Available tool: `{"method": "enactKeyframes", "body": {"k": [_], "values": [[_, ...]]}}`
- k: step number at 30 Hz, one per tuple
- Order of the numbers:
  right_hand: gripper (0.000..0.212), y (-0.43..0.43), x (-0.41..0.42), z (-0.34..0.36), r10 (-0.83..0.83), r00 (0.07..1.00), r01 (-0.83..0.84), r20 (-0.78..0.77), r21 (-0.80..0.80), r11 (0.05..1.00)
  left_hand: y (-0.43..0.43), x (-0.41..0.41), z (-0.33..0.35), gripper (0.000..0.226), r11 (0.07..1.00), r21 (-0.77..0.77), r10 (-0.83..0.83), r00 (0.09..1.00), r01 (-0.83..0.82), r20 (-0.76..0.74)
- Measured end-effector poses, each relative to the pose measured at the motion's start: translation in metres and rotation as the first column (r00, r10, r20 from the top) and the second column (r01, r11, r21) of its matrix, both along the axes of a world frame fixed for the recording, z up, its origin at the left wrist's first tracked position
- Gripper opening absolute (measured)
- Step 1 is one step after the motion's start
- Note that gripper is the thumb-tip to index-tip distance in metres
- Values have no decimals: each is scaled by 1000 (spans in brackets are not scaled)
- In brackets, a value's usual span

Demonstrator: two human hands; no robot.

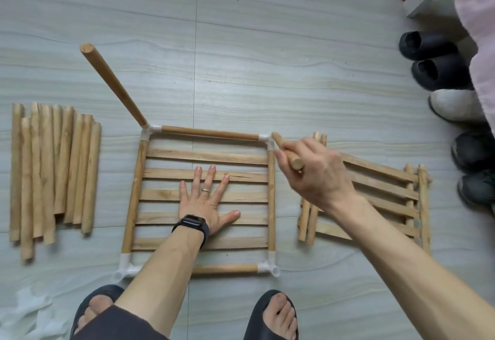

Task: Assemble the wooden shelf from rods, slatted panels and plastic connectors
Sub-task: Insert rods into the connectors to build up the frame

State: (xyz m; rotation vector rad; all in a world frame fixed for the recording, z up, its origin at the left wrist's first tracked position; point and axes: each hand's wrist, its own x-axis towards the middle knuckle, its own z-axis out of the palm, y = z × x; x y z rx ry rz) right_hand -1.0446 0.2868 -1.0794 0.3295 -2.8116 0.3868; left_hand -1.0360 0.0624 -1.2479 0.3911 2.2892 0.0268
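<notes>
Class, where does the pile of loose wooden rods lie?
In the head view, the pile of loose light-brown wooden rods lies on the grey floor at the left, apart from the square slatted wooden frame under the left hand.

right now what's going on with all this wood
A person is assembling a shelf. The left hand presses flat on the pale wooden slatted panel, while the right hand grips a round wooden rod, its tip at the white plastic corner connector. A second rod already stands in the far-left corner.

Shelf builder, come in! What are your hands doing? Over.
Left hand flat on slatted panel. Right hand grips rod at far-right connector. Nothing blocking.
</notes>
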Motion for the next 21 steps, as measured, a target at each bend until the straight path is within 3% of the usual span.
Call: {"method": "enactKeyframes", "body": {"k": [3,7,10,12,14,18,21], "values": [[21,-10,6,-4,52,999,-51,-3,95,994,1,0,0,96,1000,-3,6,1000,-6,-5],[24,-8,-10,7,-13,998,12,65,16,1000,1,0,1,96,1000,-9,-3,1000,3,-10],[40,4,-49,18,-195,972,207,135,-86,975,1,0,2,96,1000,-8,-10,1000,9,-9],[44,19,-80,24,-362,884,427,295,-199,882,1,0,3,97,1000,-4,-12,1000,12,-9],[46,28,-100,25,-416,817,536,400,-262,802,2,-1,6,97,1000,-1,-14,1000,14,-6],[52,14,-99,3,-410,859,485,308,-228,845,2,-1,7,97,1000,-10,-12,1000,12,-4],[59,17,-84,-6,-421,846,518,327,-314,796,3,0,5,96,1000,-15,-16,1000,16,-18]]}}
